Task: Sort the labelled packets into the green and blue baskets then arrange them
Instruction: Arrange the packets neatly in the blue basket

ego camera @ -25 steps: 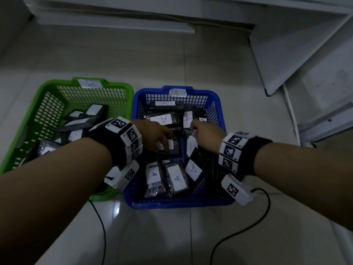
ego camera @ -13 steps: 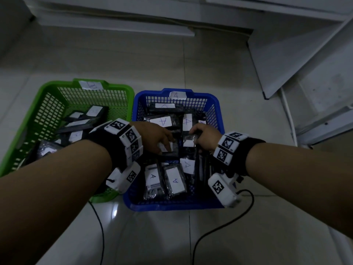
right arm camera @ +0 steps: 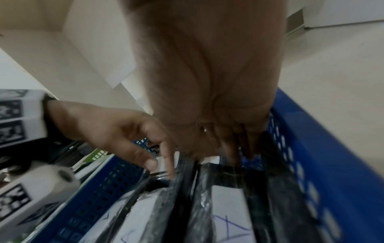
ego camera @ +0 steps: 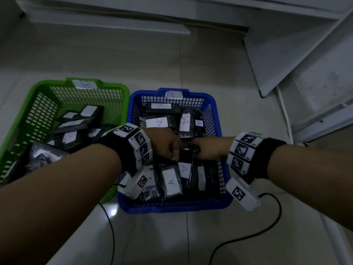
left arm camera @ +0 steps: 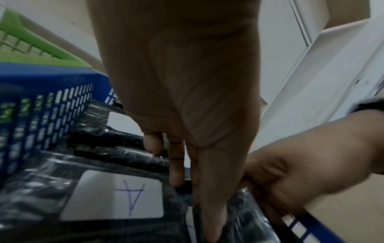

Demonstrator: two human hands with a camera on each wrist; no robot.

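The left hand (ego camera: 164, 143) and right hand (ego camera: 210, 148) meet over the middle of the blue basket (ego camera: 217, 119), hiding the packets beneath them. Whether either hand grips one cannot be told: the right wrist view is smeared. The label on the green basket's (ego camera: 26, 111) far rim is too faint to read. Its left edge is cut off.

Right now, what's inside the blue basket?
The blue basket holds black packets with white labels marked A. Both hands, left hand and right hand, cover the middle packets.
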